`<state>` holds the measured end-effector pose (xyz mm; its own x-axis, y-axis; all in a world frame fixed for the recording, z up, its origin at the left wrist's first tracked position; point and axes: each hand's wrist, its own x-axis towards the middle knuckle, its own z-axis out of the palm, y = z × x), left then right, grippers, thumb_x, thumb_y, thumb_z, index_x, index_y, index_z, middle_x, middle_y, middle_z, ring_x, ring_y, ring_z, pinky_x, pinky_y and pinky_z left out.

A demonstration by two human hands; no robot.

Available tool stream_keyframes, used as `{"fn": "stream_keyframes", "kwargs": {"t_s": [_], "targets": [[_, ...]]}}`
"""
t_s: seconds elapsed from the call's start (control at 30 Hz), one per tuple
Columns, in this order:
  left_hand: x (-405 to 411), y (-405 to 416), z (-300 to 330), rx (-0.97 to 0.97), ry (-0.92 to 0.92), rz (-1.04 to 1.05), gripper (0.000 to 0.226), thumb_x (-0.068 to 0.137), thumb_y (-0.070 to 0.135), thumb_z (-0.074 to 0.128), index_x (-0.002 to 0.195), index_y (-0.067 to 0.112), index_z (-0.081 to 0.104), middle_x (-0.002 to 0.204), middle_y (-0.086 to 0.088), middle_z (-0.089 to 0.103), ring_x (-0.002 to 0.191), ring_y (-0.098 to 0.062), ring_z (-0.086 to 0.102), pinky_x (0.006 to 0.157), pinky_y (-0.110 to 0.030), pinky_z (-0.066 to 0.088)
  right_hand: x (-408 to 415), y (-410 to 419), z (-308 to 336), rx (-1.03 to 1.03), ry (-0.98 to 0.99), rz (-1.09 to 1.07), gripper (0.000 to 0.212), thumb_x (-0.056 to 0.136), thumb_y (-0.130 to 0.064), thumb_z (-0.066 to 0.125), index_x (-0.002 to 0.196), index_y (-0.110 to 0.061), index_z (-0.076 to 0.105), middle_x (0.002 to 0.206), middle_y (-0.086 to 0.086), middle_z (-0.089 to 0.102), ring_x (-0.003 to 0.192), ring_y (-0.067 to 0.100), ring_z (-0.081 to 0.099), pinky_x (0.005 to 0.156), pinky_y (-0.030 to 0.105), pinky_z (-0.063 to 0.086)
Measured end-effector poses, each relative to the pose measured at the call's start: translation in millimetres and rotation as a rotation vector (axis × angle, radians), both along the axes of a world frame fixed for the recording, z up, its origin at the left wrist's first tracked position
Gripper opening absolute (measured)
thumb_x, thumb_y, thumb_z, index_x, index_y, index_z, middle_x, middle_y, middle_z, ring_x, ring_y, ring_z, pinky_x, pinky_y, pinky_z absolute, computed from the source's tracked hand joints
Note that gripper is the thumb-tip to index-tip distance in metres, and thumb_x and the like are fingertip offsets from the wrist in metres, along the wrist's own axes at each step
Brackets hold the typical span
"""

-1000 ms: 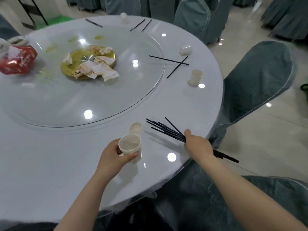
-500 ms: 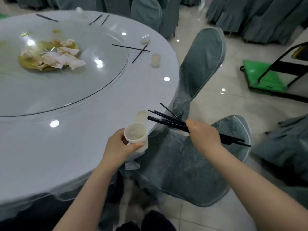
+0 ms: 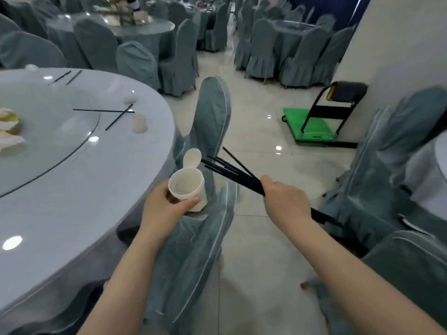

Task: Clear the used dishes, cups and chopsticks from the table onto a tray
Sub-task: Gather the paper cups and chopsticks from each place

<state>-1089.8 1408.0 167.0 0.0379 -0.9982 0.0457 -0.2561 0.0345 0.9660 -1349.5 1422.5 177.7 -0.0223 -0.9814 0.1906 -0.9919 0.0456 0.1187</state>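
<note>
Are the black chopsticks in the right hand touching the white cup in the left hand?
Apart. The head view shows the chopsticks tips ending right of the white cup, with chair cover visible in the gap between them.

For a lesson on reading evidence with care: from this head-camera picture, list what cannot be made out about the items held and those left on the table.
- Number of chopsticks in the right hand: head view, they overlap and the grip covers their middles.
- Cups in the left hand: the front one hides how many are stacked behind it.
- Plate on the table: cut off by the left edge.
- Tray: nowhere in view.
</note>
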Motion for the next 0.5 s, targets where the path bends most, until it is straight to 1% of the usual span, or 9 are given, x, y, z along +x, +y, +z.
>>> {"fn": "stream_keyframes", "kwargs": {"t_s": [0.03, 0.13, 0.23, 0.33, 0.4, 0.5], "targets": [[-24.3, -1.4, 1.0, -0.008, 0.019, 0.004, 0.041, 0.069, 0.019, 0.085, 0.102, 0.031, 0.063, 0.091, 0.019, 0.069, 0.082, 0.011, 0.062, 0.062, -0.004, 0.043, -24.4, 0.2, 2.1, -0.001, 0.008, -0.013, 0.019, 0.087, -0.003, 0.045, 0.101, -0.016, 0.041, 0.062, -0.003, 0.039, 0.045, 0.020, 0.031, 0.042, 0.029, 0.014], [-90.3, -4.4, 0.7, -0.022, 0.031, 0.018, 0.042, 0.070, 0.022, 0.084, 0.105, 0.027, 0.063, 0.095, 0.015, 0.068, 0.081, 0.009, 0.061, 0.065, -0.008, 0.042, -90.2, 0.5, 4.8, 0.024, 0.015, -0.047, 0.020, 0.088, -0.006, 0.046, 0.102, -0.018, 0.039, 0.064, -0.003, 0.041, 0.048, 0.021, 0.035, 0.042, 0.028, 0.014], [-136.9, -11.8, -2.3, -0.023, 0.048, 0.036, 0.038, 0.070, 0.021, 0.084, 0.102, 0.027, 0.065, 0.094, 0.015, 0.068, 0.078, 0.011, 0.062, 0.066, -0.011, 0.042, -138.1, -9.5, 4.8, 0.034, -0.031, -0.066, 0.018, 0.088, -0.008, 0.046, 0.098, -0.020, 0.038, 0.059, -0.005, 0.037, 0.046, 0.019, 0.034, 0.042, 0.028, 0.016], [-168.9, -29.1, -4.7, -0.014, 0.034, 0.065, 0.039, 0.071, 0.026, 0.083, 0.104, 0.028, 0.064, 0.095, 0.017, 0.067, 0.081, 0.009, 0.061, 0.067, -0.013, 0.041, -172.2, -32.6, 0.8, 0.034, -0.053, -0.045, 0.017, 0.088, -0.008, 0.045, 0.090, -0.021, 0.033, 0.057, -0.005, 0.036, 0.045, 0.016, 0.031, 0.042, 0.028, 0.015], [-182.4, -47.5, -9.0, -0.018, 0.030, 0.096, 0.039, 0.070, 0.029, 0.082, 0.105, 0.026, 0.065, 0.096, 0.015, 0.068, 0.085, 0.004, 0.063, 0.067, -0.013, 0.042, -188.9, -53.1, -4.3, 0.039, -0.066, -0.040, 0.020, 0.088, -0.008, 0.045, 0.088, -0.021, 0.030, 0.058, -0.005, 0.035, 0.044, 0.016, 0.029, 0.042, 0.029, 0.014], [-198.6, -87.2, -17.5, -0.010, 0.060, 0.143, 0.045, 0.070, 0.030, 0.083, 0.110, 0.021, 0.066, 0.101, 0.009, 0.070, 0.093, -0.007, 0.064, 0.067, -0.016, 0.048, -209.0, -92.8, -12.9, 0.060, -0.072, -0.021, 0.021, 0.087, -0.007, 0.044, 0.087, -0.021, 0.029, 0.059, -0.005, 0.036, 0.045, 0.015, 0.028, 0.042, 0.029, 0.013]]}}
